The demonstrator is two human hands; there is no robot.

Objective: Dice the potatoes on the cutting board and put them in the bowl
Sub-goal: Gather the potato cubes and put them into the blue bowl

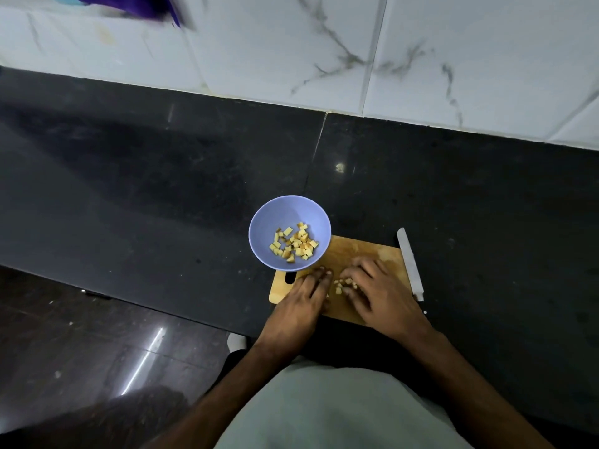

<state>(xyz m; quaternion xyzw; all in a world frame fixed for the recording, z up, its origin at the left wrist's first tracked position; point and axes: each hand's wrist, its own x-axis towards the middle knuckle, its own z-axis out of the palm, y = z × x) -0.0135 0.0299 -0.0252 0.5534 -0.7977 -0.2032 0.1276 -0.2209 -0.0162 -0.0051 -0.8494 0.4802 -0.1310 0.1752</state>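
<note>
Two hands sit low on the wooden cutting board [363,254], palms down, forearms coming in from the bottom. Left hand [301,299] lies flat with fingers straight and together, tips pointing up toward the bowl, holding nothing. Right hand [379,293] is angled inward, fingers loosely bent and raking at a small cluster of diced potato [344,284] sitting between both hands, touching the cubes but not really gripping them. More yellow cubes [294,243] are already in the round lavender plastic bowl [269,218], which overlaps the board's far left corner. Pale-bladed knife [410,262] lies just beside the board's right edge on the dark speckled stone counter [162,176].
</note>
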